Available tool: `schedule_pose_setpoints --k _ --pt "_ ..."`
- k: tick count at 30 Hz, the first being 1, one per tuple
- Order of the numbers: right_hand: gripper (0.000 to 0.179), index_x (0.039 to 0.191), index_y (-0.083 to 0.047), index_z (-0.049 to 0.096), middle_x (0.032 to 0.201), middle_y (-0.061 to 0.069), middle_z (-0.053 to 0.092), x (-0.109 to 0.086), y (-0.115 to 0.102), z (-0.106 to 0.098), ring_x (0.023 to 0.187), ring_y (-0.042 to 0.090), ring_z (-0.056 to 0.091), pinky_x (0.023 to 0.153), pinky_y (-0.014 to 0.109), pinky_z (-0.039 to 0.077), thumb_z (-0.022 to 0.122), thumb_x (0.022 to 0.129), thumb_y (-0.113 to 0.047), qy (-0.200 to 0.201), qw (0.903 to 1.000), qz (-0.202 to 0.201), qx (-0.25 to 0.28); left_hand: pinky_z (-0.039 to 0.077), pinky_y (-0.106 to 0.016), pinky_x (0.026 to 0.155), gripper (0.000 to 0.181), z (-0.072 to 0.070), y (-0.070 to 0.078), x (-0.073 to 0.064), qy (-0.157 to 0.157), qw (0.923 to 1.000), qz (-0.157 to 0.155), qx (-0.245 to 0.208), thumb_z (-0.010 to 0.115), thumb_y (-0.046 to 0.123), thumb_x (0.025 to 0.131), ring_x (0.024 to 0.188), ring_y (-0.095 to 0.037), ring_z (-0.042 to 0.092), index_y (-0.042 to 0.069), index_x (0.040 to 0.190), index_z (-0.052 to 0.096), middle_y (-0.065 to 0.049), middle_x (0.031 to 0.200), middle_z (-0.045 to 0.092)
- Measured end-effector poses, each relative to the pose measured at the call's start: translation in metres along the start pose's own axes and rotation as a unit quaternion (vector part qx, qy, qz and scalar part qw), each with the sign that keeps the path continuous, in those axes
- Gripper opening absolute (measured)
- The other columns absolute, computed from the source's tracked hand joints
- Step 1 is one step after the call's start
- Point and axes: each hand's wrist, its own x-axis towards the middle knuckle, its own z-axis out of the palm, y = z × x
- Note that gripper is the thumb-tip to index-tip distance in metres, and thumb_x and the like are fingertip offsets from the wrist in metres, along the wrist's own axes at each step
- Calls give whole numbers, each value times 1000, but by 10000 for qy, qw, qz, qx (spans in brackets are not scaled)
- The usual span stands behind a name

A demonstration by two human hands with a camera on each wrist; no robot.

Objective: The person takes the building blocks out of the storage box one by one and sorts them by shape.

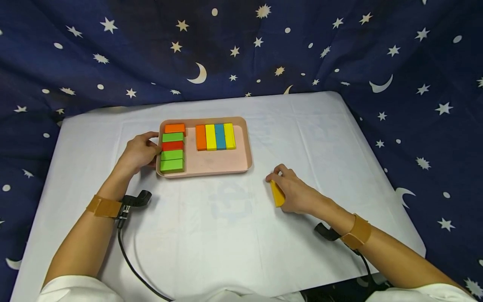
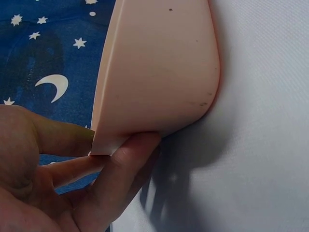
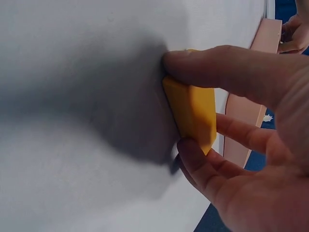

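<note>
Dark blue cloth point(image 1: 143, 25) with pale stars and moons hangs behind and around a white-covered worktop point(image 1: 234, 239). On the worktop sits a pink tray point(image 1: 216, 161), left of the middle and right beside the left hand point(image 1: 140, 151). That hand is narrowed on the tray's left end, fingers and thumb gripping its rim and outer wall. Well apart, to the right of the tray and nearer the person, the right hand point(image 1: 296, 193) pinches a yellow block point(image 1: 278, 194) between thumb and fingers; whether the block touches the worktop, I cannot tell. Inside the tray, a column of five blocks point(image 1: 172, 145), orange, green, red, green and green, lies along the left end, near the left hand. A row of four blocks point(image 1: 219, 137), orange, yellow, blue and yellow, lies side by side further right, toward the far edge.
</note>
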Motion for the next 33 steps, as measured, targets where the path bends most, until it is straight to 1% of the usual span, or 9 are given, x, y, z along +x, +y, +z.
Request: schedule_pose_setpoints --k 4,7,10,14,18,21,24,28,33 --pt "84 141 -13 55 141 14 42 -2 -1 -3 123 35 46 86 39 58 86 66 9 -113 9999 55 -10 64 -32 60 62 1 -1 -1 1 10000 -6 -85 54 10 101 63 -10 65 1 159 37 -23 114 61" --pt "92 146 -17 53 147 13 41 -1 -5 -11 129 35 43 93 44 57 92 65 1 -154 9998 85 -42 64 -32 60 61 -1 -1 -2 7 10000 32 -58 54 10 101 63 -10 65 1 159 38 -24 114 62" --pt "94 149 -18 52 151 12 40 4 -9 -27 134 35 40 100 50 55 96 67 -8 -91 9999 116 -77 63 -32 59 60 -2 0 0 22 9999 103 -9 54 10 101 62 -11 64 1 158 40 -23 113 63" --pt "87 149 -18 54 152 11 41 19 -20 -51 136 35 43 107 55 51 96 73 -14 131 9998 113 -119 63 -32 58 59 -3 0 1 23 9999 137 -1 53 8 100 61 -11 64 1 157 41 -22 111 64" --pt "77 145 -15 57 149 10 49 41 -32 -68 129 34 53 101 53 55 94 77 -15 502 9987 1 -19 63 -32 59 59 -3 -1 1 -49 9999 104 -65 52 8 101 64 -12 65 1 159 39 -25 114 63" --pt "71 141 -12 59 144 10 56 65 -39 -75 123 34 59 95 49 58 92 79 -15 792 9966 -147 191 65 -34 61 60 -5 -1 -1 -71 9999 75 -88 52 8 102 66 -12 67 1 159 38 -26 118 63" --pt "67 139 -9 60 138 10 61 91 -45 -78 120 33 62 94 44 59 91 80 -15 920 9948 -255 358 65 -35 63 60 -5 -1 -1 -88 9999 77 -105 52 9 102 66 -12 67 2 160 38 -27 118 63" --pt "67 138 -8 61 136 11 62 126 -53 -80 119 31 62 96 41 57 91 79 -15 808 9952 -137 535 65 -35 63 60 -4 0 -2 -104 9998 112 -111 53 9 102 66 -12 68 2 160 38 -27 117 63" --pt "73 142 -10 58 141 12 60 165 -65 -79 122 28 58 104 41 52 92 77 -13 382 9957 508 681 65 -32 63 60 -5 1 -2 -66 9999 115 -93 53 9 101 67 -12 67 3 159 39 -27 117 64"
